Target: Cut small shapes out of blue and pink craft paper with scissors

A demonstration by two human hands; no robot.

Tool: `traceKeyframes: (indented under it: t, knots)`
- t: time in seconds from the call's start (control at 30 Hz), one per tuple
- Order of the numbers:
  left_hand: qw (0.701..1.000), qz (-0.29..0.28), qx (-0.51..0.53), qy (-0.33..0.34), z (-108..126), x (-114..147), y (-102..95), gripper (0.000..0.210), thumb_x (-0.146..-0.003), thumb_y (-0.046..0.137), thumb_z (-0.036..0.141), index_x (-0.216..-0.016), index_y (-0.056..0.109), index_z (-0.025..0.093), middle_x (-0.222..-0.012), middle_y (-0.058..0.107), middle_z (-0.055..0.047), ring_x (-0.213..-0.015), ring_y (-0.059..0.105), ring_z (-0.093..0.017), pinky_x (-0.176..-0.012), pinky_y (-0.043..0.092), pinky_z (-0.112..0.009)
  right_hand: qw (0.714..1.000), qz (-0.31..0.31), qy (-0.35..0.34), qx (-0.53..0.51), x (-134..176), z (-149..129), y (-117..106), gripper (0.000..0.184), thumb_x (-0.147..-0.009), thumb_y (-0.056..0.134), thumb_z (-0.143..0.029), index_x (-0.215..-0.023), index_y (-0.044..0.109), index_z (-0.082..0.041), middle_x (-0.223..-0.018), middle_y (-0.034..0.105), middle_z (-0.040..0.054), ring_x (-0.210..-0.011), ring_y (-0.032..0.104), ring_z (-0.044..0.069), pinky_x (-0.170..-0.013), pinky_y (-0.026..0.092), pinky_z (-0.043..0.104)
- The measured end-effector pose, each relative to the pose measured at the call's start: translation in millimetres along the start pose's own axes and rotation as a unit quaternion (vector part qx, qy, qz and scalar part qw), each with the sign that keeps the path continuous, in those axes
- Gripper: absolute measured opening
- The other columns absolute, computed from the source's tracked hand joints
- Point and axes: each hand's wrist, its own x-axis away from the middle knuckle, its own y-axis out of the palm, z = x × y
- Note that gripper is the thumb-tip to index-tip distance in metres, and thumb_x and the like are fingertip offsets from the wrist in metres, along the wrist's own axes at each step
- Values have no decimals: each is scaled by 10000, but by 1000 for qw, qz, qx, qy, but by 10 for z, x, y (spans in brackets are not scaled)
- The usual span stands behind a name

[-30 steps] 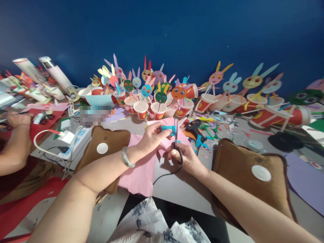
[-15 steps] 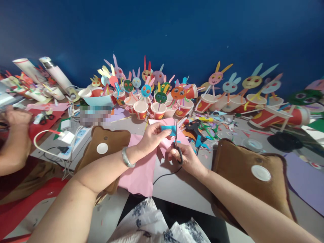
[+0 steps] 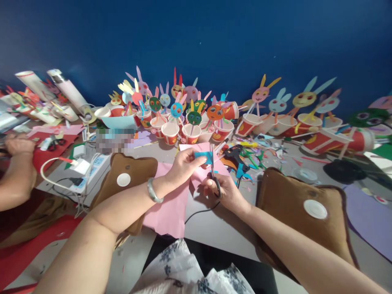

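Between the thumb and fingers of my left hand (image 3: 185,163) is a small piece of blue paper (image 3: 201,155). My right hand (image 3: 226,192) grips a pair of dark-handled scissors (image 3: 216,185), its fingers in the loops. The blades point up and away, at the right edge of the blue paper; whether they are fully closed is too small to tell. Under my hands lies pink paper (image 3: 171,206), with more pink paper (image 3: 200,175) beyond it and small blue scraps on top.
Behind my hands stand several paper cups (image 3: 170,133) with paper rabbit figures. Brown cushion-like pads (image 3: 284,212) lie on both sides. A black glue gun (image 3: 231,155) rests among coloured scraps. A power strip (image 3: 92,171) with cables is at left, near another person's hand (image 3: 20,145).
My hands and the scissors stay almost in place at the blue paper. The other person's hand at the left has shifted slightly down and left.
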Motion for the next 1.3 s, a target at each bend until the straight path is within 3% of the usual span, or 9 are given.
traceKeyframes:
  t: [0.43, 0.57, 0.73, 0.87, 1.0, 1.13, 1.3]
  knots:
    - [1000, 2, -1, 9, -22, -6, -6, 252, -787, 729, 364, -771, 600, 148, -682, 665, -4, -656, 654, -125, -659, 530, -250, 999, 32, -8, 26, -3, 14, -5, 576, -807, 622, -690, -563, 619, -168, -519, 616, 43, -467, 473, 123, -467, 349, 263]
    - [1000, -5, -7, -13, -45, -11, -15, 235, -790, 722, 347, -775, 606, 143, -661, 661, -9, -640, 651, -123, -637, 524, -243, 994, 102, -23, 20, -7, -5, -36, 491, -815, 673, -598, -578, 620, -172, -518, 605, 21, -473, 476, 115, -474, 366, 257]
    - [996, -61, -22, -60, -36, -9, -18, 153, -784, 704, 273, -804, 645, 133, -706, 680, -23, -643, 644, -116, -621, 515, -228, 975, 198, -42, -87, -43, 48, -112, 367, -815, 707, -539, -740, 636, -188, -561, 576, -23, -471, 473, 107, -445, 382, 240]
    - [984, -140, -57, -99, -59, 2, -26, 118, -757, 702, 212, -730, 641, 115, -707, 686, -36, -669, 627, -116, -649, 501, -228, 976, 166, -52, -133, -62, 67, -153, 306, -800, 740, -487, -855, 647, -202, -549, 541, -54, -461, 476, 108, -441, 392, 234]
    - [976, -165, -102, -98, -89, 2, -42, 109, -757, 668, 178, -694, 604, 116, -676, 648, -17, -648, 596, -103, -628, 464, -217, 985, 120, -65, -102, -51, 53, -150, 228, -814, 741, -398, -819, 640, -194, -580, 574, -46, -491, 478, 97, -483, 382, 227]
    - [978, -155, -111, -90, -58, -4, -41, 87, -762, 649, 179, -716, 615, 114, -674, 636, -14, -638, 571, -95, -614, 442, -209, 985, 125, -83, -91, -54, 80, -148, 223, -850, 698, -365, -746, 608, -190, -576, 545, -50, -516, 447, 90, -510, 360, 227]
    - [988, -104, -92, -65, -30, -11, -27, 99, -763, 650, 212, -737, 619, 121, -701, 636, -12, -641, 565, -94, -607, 438, -214, 985, 132, -68, -91, -71, 138, -154, 215, -856, 685, -362, -760, 593, -192, -596, 542, -50, -515, 432, 91, -501, 335, 233]
